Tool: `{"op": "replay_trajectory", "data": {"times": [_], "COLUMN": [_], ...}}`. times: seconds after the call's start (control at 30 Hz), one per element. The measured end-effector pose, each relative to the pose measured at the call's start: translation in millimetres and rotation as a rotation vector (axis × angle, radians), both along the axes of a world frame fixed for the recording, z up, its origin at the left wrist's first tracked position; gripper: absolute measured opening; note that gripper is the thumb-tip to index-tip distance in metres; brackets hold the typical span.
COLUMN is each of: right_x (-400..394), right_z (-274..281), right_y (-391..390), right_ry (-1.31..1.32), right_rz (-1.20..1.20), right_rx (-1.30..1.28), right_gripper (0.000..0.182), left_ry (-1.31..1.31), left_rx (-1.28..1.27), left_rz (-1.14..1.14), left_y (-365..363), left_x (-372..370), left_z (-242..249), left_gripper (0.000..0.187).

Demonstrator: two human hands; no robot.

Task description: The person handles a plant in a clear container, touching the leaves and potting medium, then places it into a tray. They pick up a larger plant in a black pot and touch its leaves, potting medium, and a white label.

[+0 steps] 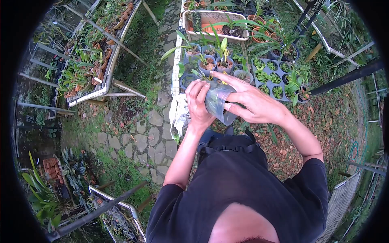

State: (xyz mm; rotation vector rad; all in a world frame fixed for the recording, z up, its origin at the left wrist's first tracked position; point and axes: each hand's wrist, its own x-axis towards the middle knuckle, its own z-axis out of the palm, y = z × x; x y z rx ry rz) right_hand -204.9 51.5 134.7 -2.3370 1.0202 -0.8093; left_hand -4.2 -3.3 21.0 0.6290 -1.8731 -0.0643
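Nearest to us are our dark shirt [239,178] and a black waist strap [229,149] with a buckle. Just ahead, our left hand [197,101] is closed around the side of a clear plastic container [216,97], its fingers curled over the wall. Our right hand [255,101] is partly open, one finger stretched across the container's far side and the others spread at its mouth, touching it. The container is tilted, its mouth toward us and to the right; something greenish shows through the plastic, too blurred to name. It is held up in front of us, at the near end of the worktop [176,83]. Beside our left hand hangs a white cloth [178,115]. Beyond the hands, potted plants [207,62] stand close together, with a grey seedling tray [277,77] of leafy plants to their right. Farther off is a pale rectangular tub [214,25], with terracotta pots [259,35] to its right. Off to the left, past a stone path [160,95], a raised bed [104,87] carries more pots and greenery.
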Motion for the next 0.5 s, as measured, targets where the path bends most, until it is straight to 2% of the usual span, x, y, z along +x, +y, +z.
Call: {"op": "replay_trajectory", "data": {"times": [0.1, 0.3, 0.4, 0.5], "right_x": [-5.0, -7.0, -7.1, -11.0], "right_z": [0.9, -13.4, -10.8, -6.2], "right_y": [-0.3, -1.1, 0.1, -1.2], "right_ry": [-0.061, -0.259, -0.300, -0.272], "right_rz": [0.024, -0.018, -0.048, -0.012], "right_rx": [0.099, 0.075, 0.111, 0.116], "right_gripper": [0.026, 0.024, 0.021, 0.027], "left_ry": [-0.002, 0.003, 0.016, 0.029], "left_rx": [0.033, 0.087, 0.133, 0.168], "left_rz": [-0.051, -0.110, -0.131, -0.152], "left_y": [1.2, 3.2, 5.4, 7.5], "left_x": [-2.9, -6.6, -8.0, -8.5], "left_z": [3.4, -2.2, -2.5, -2.8], "left_gripper": [0.085, 0.087, 0.089, 0.090]}}
